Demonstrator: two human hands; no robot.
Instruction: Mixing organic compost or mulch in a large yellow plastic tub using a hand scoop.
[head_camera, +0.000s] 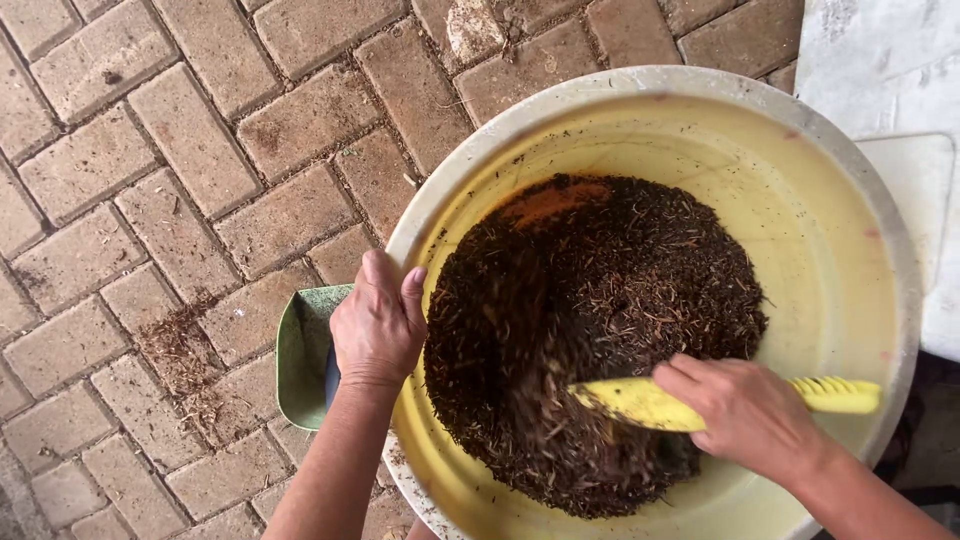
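**Both hands at the yellow basin, scoop buried in the dark mix**

From my remote seat I look straight down on a wide, round yellow basin (800, 200) with a pale, scuffed rim, its smooth inner wall smeared with dirt. It holds a heap of dark mix (600, 330) — coarse, fibrous, nearly black, threaded with thin straw-coloured slivers, and with one rusty orange patch near its far edge. The part of the heap by the scoop is blurred.

My right hand (745, 410) is clenched around the middle of a yellow plastic scoop (640, 402). Its flat, pointed blade lies in the mix toward the near side of the heap; its ribbed handle end sticks out past my knuckles toward the basin's right wall (the plastic looks hard and slightly glossy).

My left hand (378, 322) grasps the basin's left rim — fingers curled over the outer edge, thumb hooked on the inner lip.

Just outside the basin, below that hand, a pale green dustpan-shaped tray (300, 350) lies on the ground, partly hidden by my wrist. The ground is reddish brick paving (180, 150), rough and laid in an interlocking pattern, with a scatter of dry brown fibres (180, 350) beside the tray. At the upper right, a white slab (900, 100) sits beside the basin.
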